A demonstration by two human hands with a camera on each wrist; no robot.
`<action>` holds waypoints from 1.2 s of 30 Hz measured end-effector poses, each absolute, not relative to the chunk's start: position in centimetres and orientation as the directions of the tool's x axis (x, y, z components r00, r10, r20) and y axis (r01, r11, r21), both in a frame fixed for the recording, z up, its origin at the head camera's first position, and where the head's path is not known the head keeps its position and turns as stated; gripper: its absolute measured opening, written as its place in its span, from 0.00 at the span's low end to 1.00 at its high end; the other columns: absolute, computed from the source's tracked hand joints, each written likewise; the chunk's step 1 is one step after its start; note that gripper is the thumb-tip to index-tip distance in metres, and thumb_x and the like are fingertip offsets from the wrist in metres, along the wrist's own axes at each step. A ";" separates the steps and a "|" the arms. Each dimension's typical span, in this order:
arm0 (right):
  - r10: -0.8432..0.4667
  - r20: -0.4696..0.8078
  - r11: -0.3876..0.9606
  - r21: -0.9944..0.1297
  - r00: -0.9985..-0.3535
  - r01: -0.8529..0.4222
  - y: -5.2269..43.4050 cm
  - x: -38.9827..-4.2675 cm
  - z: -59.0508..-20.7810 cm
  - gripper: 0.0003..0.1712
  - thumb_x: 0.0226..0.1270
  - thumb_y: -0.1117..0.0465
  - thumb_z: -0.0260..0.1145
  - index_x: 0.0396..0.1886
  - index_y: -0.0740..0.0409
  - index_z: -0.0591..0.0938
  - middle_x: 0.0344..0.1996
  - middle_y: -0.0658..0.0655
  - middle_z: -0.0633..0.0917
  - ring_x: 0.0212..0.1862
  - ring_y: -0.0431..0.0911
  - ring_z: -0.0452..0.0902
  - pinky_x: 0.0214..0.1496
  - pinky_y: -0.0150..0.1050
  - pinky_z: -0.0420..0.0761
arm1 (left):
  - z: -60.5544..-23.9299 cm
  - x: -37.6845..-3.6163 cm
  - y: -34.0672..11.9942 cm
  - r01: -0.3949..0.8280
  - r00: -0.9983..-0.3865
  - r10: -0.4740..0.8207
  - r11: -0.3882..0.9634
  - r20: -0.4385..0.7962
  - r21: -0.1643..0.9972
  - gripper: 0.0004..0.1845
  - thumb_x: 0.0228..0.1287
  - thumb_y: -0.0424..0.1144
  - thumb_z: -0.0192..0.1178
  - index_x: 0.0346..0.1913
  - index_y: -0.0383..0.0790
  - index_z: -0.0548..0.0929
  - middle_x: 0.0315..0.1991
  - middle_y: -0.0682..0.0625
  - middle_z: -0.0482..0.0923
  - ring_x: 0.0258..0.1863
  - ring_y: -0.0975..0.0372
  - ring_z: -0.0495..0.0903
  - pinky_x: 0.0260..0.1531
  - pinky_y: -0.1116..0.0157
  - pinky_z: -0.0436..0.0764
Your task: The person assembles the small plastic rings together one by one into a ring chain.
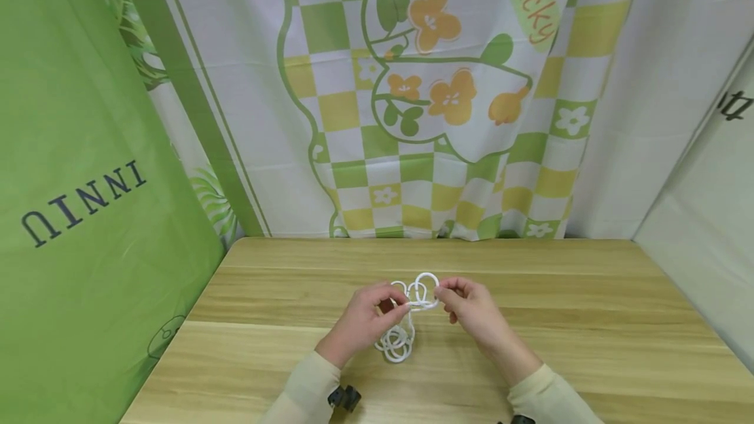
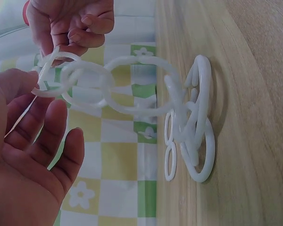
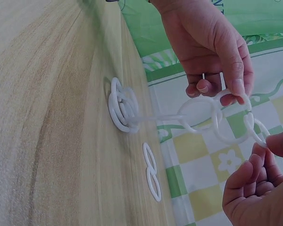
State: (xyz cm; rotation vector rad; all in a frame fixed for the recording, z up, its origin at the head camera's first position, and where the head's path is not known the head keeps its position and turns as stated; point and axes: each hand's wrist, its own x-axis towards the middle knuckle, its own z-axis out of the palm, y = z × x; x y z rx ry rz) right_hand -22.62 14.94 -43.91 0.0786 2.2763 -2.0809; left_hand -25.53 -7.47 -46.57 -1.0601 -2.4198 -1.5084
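1. Nearest, at six o'clock: cream sleeves (image 1: 306, 385) with dark wrist straps.
2. Left hand (image 1: 362, 319): pinches the raised end of the white ring chain (image 1: 412, 303). Right hand (image 1: 471, 313): pinches the neighbouring ring at three o'clock of it.
3. Chain: upper rings held above the wooden table (image 1: 589, 332); lower rings (image 2: 193, 136) heaped on the wood below.
4. Risk, judged: both pinches are light fingertip holds; a tug could slip a ring free, dropping the raised links, or snag the heap.
5. Twelve o'clock, far: checked floral curtain (image 1: 448, 116). Nine o'clock: green panel (image 1: 76, 201). Nothing obstructs.
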 end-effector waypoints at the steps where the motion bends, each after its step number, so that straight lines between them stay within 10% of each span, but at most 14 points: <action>1: 0.002 -0.077 0.088 -0.993 -0.997 0.076 14.9 -22.6 -43.9 0.10 0.75 0.67 0.63 0.47 0.72 0.79 0.28 0.52 0.78 0.31 0.42 0.70 0.31 0.32 0.75 | -46.6 -25.5 -7.5 0.596 -0.754 0.509 0.264 0.416 0.758 0.02 0.70 0.35 0.68 0.42 0.41 0.88 0.34 0.53 0.82 0.30 0.68 0.78 0.31 0.69 0.81; 22: -0.030 -0.049 -0.021 -0.999 -0.998 0.050 12.3 -22.0 -45.5 0.07 0.72 0.71 0.66 0.43 0.71 0.79 0.26 0.52 0.77 0.27 0.41 0.71 0.29 0.30 0.74 | -47.0 -25.5 -7.7 0.463 -0.842 0.431 0.272 0.324 0.843 0.06 0.72 0.39 0.67 0.40 0.39 0.88 0.31 0.54 0.83 0.30 0.67 0.78 0.31 0.70 0.78; 36: -0.033 -0.065 0.192 -0.980 -0.997 0.058 14.4 -25.2 -47.5 0.07 0.73 0.69 0.63 0.46 0.70 0.80 0.30 0.54 0.79 0.29 0.44 0.71 0.26 0.33 0.73 | -46.0 -25.8 -8.2 0.515 -0.826 0.420 0.295 0.375 0.805 0.05 0.72 0.38 0.67 0.40 0.40 0.89 0.30 0.56 0.83 0.30 0.67 0.78 0.32 0.68 0.79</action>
